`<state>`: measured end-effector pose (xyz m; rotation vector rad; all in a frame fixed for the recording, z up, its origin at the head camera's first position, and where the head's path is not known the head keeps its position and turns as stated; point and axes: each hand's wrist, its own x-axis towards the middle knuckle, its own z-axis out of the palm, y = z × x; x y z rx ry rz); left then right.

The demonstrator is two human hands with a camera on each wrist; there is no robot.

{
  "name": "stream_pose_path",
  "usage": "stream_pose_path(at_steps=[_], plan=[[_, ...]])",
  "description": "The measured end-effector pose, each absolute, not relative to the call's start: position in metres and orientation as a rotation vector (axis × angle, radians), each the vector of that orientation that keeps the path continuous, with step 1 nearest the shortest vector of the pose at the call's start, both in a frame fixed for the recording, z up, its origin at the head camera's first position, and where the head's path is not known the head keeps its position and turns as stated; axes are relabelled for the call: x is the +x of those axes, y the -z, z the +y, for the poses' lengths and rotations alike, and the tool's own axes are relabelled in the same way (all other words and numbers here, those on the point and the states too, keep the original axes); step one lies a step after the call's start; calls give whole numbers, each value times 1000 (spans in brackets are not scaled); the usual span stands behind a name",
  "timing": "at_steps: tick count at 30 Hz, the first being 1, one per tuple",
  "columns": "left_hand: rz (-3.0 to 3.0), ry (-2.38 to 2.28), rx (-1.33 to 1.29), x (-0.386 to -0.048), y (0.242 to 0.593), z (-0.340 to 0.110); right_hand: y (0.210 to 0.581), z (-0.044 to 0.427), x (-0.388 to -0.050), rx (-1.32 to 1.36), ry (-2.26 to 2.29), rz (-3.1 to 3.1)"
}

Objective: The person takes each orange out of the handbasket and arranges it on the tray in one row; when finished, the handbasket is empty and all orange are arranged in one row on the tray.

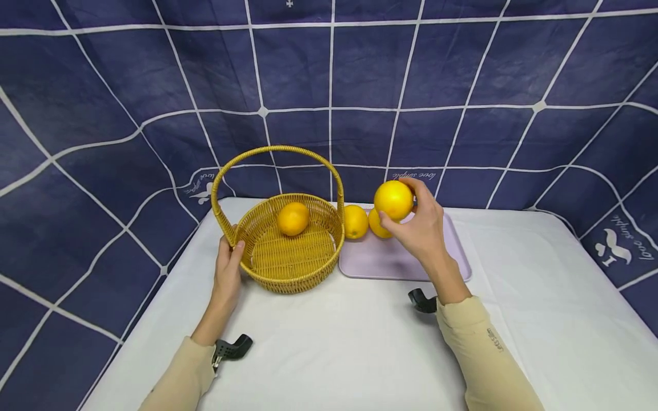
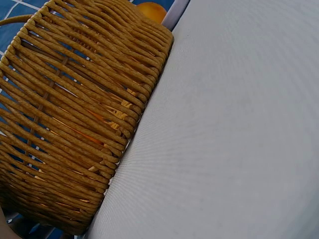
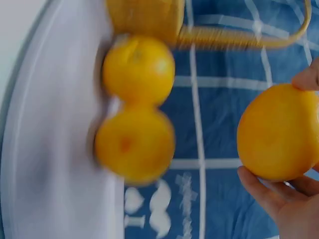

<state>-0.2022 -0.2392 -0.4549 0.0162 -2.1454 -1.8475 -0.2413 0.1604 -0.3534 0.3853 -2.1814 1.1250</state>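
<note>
My right hand (image 1: 424,225) holds an orange (image 1: 393,200) between thumb and fingers, raised above the lilac tray (image 1: 396,265). In the right wrist view, that orange (image 3: 279,132) is pinched at its edges. Two more oranges sit on the tray: one (image 1: 355,222) beside the basket, the other (image 1: 379,224) partly hidden behind the held fruit. A woven basket (image 1: 290,281) with a tall arched handle stands left of the tray, with one orange (image 1: 293,218) inside. My left hand (image 1: 228,274) grips the basket's left side near the handle's foot, thumb at the rim.
A white cloth (image 1: 319,348) covers the table. Behind it and at both sides hangs a dark blue curtain (image 1: 370,68) with white grid lines. The basket's handle (image 1: 277,148) arches high. A black wrist mount (image 1: 422,301) juts from each sleeve.
</note>
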Motion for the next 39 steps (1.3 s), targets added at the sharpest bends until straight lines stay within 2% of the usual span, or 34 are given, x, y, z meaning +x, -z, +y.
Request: stream_pose_path(at_steps=[13, 27, 39], plan=[[-2158, 1854, 49, -201, 455, -238, 388, 208, -265, -51, -1110, -2393], [-2149, 1865, 42, -200, 455, -239, 413, 230, -274, 57, -1056, -2661], [-2156, 1854, 43, -200, 454, -238, 405, 231, -270, 59, -1035, -2782]])
